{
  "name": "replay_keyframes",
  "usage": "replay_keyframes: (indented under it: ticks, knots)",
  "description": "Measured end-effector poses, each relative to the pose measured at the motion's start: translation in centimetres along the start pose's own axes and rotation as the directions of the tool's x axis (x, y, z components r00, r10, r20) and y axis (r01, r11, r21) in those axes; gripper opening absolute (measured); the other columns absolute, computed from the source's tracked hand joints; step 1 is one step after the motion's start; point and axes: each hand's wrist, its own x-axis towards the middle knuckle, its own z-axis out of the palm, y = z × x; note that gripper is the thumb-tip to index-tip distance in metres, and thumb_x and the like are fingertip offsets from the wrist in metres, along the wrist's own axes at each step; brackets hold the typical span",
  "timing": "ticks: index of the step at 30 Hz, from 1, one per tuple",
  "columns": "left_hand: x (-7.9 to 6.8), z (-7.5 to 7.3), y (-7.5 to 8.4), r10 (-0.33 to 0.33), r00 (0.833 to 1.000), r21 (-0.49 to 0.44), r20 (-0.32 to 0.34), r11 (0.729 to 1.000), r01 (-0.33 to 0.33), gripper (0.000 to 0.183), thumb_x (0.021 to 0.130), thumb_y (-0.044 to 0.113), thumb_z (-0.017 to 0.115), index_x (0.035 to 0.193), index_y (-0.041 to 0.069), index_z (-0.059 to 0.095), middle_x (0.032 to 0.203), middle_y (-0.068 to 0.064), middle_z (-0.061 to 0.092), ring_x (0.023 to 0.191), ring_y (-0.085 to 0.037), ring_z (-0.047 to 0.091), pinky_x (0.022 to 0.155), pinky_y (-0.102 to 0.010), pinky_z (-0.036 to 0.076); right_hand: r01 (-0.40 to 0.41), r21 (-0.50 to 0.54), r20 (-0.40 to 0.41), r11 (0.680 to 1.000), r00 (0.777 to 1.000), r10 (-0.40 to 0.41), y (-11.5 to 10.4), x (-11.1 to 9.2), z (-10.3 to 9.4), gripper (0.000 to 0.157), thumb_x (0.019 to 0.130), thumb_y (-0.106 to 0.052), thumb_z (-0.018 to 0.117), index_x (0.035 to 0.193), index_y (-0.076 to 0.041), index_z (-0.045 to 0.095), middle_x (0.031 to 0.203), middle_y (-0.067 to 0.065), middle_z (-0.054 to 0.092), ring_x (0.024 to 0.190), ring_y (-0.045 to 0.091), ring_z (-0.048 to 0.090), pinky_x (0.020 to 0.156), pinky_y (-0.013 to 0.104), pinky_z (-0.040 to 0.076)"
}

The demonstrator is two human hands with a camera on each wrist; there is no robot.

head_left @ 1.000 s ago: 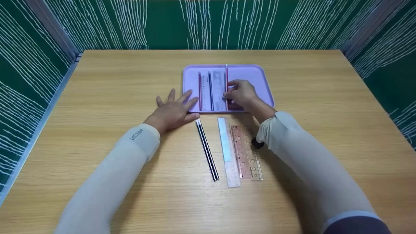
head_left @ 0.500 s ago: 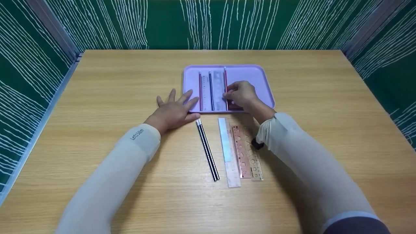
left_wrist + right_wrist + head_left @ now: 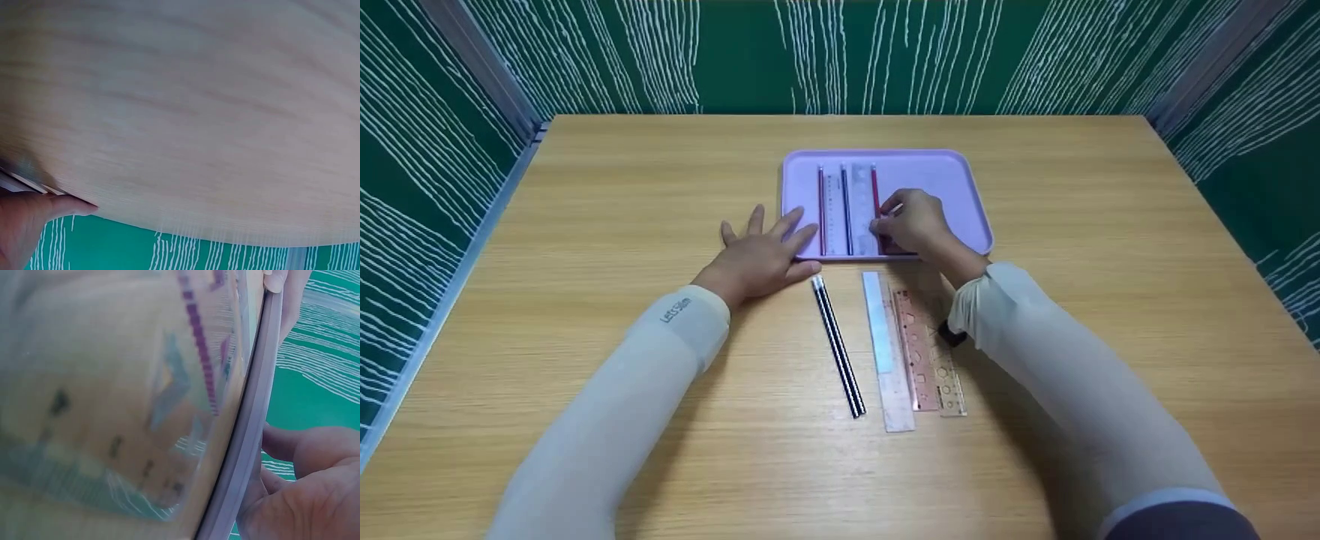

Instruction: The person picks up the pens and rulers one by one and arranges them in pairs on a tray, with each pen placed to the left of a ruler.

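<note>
A purple tray (image 3: 934,169) lies towards the back of the table. In it, side by side, are a red pencil (image 3: 822,210), a clear ruler (image 3: 832,214), a dark pencil (image 3: 847,210), a wider clear ruler (image 3: 864,206) and a second red pencil (image 3: 875,184). My right hand (image 3: 916,223) pinches this second red pencil near its lower part; its fingers cover some of it. My left hand (image 3: 757,259) rests with spread, straight fingers over the tray's left front corner. In the right wrist view, part of the right hand (image 3: 304,489) shows behind the tray's edge (image 3: 247,416).
In front of the tray lie two striped pencils (image 3: 838,345), a clear ruler with a bluish strip (image 3: 885,352), a pink ruler (image 3: 915,349) and a yellowish ruler (image 3: 950,386). Green walls (image 3: 742,60) with white streaks border the wooden table (image 3: 660,157).
The right red pencil has come down and slightly left, its top end now inside the tray's far rim beside the wider ruler. My right hand shifted slightly left; my left hand stayed put.
</note>
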Motion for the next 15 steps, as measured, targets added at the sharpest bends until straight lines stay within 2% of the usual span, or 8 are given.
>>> replay_keyframes:
  ticks: [3,8,15]
  knots:
    - [0.05,0.05,0.02,-0.001,1.000,0.012,0.000,1.000,0.001,0.078,0.097,0.079,0.026,0.164,0.042,0.012,0.174,0.006,-0.002,0.155,-0.052,-0.007,0.109,-0.086,0.000,0.025,-0.034,-0.011,0.999,1.000,-0.025,0.06,-0.05,0.05,0.029,0.092,-0.021,0.077,0.111,-0.002,0.067,0.104,0.012,0.070,0.085,0.017,0.065,0.065,0.021,0.054]
    - [0.12,0.17,-0.01,0.005,1.000,0.018,-0.004,1.000,-0.005,0.078,0.097,0.079,0.026,0.164,0.042,0.011,0.174,0.006,-0.002,0.155,-0.052,-0.007,0.109,-0.086,0.001,-0.004,-0.008,0.017,1.000,1.000,0.004,0.02,-0.33,-0.03,0.029,0.094,-0.022,0.075,0.114,-0.004,0.064,0.103,0.011,0.068,0.082,0.017,0.065,0.064,0.023,0.055]
    - [0.10,0.15,-0.13,0.007,1.000,0.008,-0.005,1.000,-0.007,0.078,0.096,0.080,0.024,0.163,0.043,0.011,0.174,0.006,-0.002,0.156,-0.052,-0.007,0.109,-0.086,0.000,0.014,0.008,0.024,1.000,1.000,-0.014,0.14,-0.97,-0.43,0.028,0.098,-0.028,0.070,0.114,-0.005,0.064,0.100,0.011,0.069,0.083,0.018,0.068,0.066,0.025,0.054]
